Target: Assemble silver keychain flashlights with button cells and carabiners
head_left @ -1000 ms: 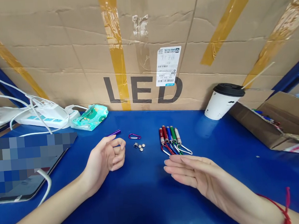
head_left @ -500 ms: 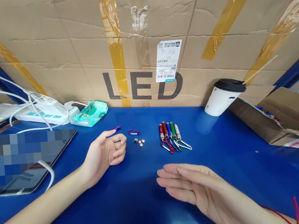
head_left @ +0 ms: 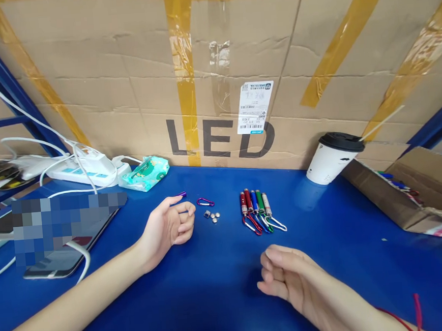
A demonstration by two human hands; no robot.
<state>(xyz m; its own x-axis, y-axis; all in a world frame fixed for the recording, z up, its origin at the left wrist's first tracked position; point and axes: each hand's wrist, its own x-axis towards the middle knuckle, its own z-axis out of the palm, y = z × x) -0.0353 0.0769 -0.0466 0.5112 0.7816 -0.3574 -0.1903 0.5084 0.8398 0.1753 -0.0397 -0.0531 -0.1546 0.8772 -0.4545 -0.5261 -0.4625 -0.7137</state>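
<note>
My left hand [head_left: 168, 225] rests on the blue table with its palm turned inward, fingers loosely curled and apart from the thumb, nothing in it. Just beyond its fingertips lies a purple tube [head_left: 182, 194], partly hidden. A purple carabiner [head_left: 205, 202], a small metal piece [head_left: 207, 214] and several button cells [head_left: 215, 217] are to its right. My right hand [head_left: 287, 277] is half open and holds nothing visible, its fingers bent. Beyond it several small coloured flashlights [head_left: 255, 202] with carabiners [head_left: 266, 224] lie side by side in a row.
A white cup [head_left: 331, 159] with a black lid and a cardboard box [head_left: 407, 196] of coloured items stand at the right. On the left are a tablet [head_left: 70, 248], a power strip [head_left: 80, 176] with cables and a green wipes pack [head_left: 146, 173]. A large carton [head_left: 142, 90] stands behind.
The view has tilted up and shifted slightly left. My right hand's fingers, stretched out before, are now bent. My left hand keeps its loose curl.
</note>
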